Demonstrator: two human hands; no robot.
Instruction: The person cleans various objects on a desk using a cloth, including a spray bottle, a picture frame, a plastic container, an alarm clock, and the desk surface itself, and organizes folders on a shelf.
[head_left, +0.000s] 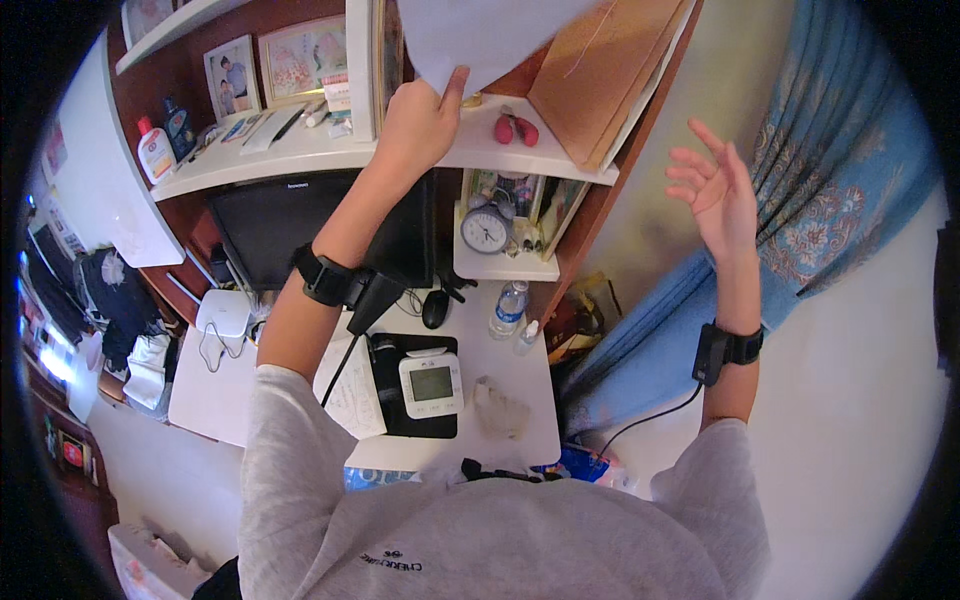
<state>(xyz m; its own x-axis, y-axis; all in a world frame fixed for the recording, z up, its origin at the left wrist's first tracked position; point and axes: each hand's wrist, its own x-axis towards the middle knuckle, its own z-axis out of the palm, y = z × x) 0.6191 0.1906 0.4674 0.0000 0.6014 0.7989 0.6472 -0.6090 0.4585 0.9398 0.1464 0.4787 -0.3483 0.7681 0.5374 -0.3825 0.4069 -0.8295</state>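
My left hand (424, 124) is raised in front of the shelves and pinches the lower edge of a pale sheet (480, 37), which looks like paper and runs out of the top of the view. Off to the right, my right hand (709, 180) hangs in the air with its fingers apart and nothing in it, near the blue patterned curtain (817, 195). Below and right of my left hand, pliers with red handles (516, 129) lie on the white shelf (480, 154). Large brown cardboard folders (600, 82) lean at that shelf's right end.
Under the shelf stand a black monitor (262, 232) and a grey alarm clock (487, 227). The white desk (480, 450) bears a blood pressure monitor (431, 384), a mouse (435, 309), a plastic water bottle (509, 309) and a white router (223, 312). A lotion bottle (156, 152) stands on the shelf's left end.
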